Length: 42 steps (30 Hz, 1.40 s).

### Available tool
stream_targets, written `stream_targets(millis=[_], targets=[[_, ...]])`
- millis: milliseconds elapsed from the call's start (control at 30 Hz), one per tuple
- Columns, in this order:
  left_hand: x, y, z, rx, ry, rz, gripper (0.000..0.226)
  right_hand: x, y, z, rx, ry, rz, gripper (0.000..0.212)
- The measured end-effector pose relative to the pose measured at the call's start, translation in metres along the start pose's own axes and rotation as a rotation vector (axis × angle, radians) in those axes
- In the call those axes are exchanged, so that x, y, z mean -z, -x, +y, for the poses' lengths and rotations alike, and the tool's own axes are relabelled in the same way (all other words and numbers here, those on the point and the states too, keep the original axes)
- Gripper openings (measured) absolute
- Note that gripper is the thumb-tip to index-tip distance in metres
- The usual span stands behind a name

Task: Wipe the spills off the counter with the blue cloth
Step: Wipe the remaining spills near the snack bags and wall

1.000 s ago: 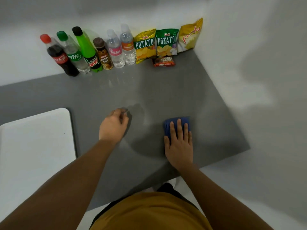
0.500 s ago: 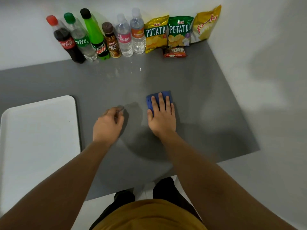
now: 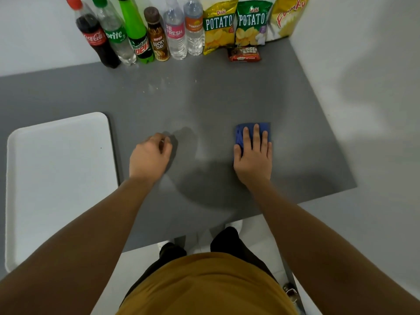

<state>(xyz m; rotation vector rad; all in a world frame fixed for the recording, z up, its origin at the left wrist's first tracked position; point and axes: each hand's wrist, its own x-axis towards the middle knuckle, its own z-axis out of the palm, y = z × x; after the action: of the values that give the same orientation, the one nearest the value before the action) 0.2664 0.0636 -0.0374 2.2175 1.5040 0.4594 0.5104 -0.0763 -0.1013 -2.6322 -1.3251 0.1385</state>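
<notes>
A folded blue cloth (image 3: pixel 266 130) lies flat on the grey counter (image 3: pixel 227 98), right of centre. My right hand (image 3: pixel 253 160) presses down on it with fingers spread, covering most of it. My left hand (image 3: pixel 150 155) rests on the counter to the left, fingers curled loosely with nothing visible in them. Small pale droplets (image 3: pixel 156 87) dot the counter farther back, in front of the bottles. A faint wet sheen (image 3: pixel 181 128) shows between the hands.
Several drink bottles (image 3: pixel 136 32) and snack bags (image 3: pixel 236 26) line the back wall, with a small red snack pack (image 3: pixel 244 54) in front. A white tray (image 3: pixel 59 178) sits at the left. A white wall (image 3: pixel 352 87) borders the counter's right edge.
My right hand slid the cloth left and away half a second ago, and has now swept it back to the right. The left hand has stayed in place.
</notes>
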Motion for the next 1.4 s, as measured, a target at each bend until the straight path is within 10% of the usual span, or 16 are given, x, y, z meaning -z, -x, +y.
stream_targets(millis=[533,1400], targets=[[0.022,0.015,-0.014,-0.021,-0.003,-0.077,0.036,-0.019,0.1,-0.101,0.196,0.014,-0.177,0.065],[0.038,0.018,-0.034,-0.087,0.028,-0.075,0.041,-0.022,0.147,-0.086,0.074,0.033,-0.128,0.065]])
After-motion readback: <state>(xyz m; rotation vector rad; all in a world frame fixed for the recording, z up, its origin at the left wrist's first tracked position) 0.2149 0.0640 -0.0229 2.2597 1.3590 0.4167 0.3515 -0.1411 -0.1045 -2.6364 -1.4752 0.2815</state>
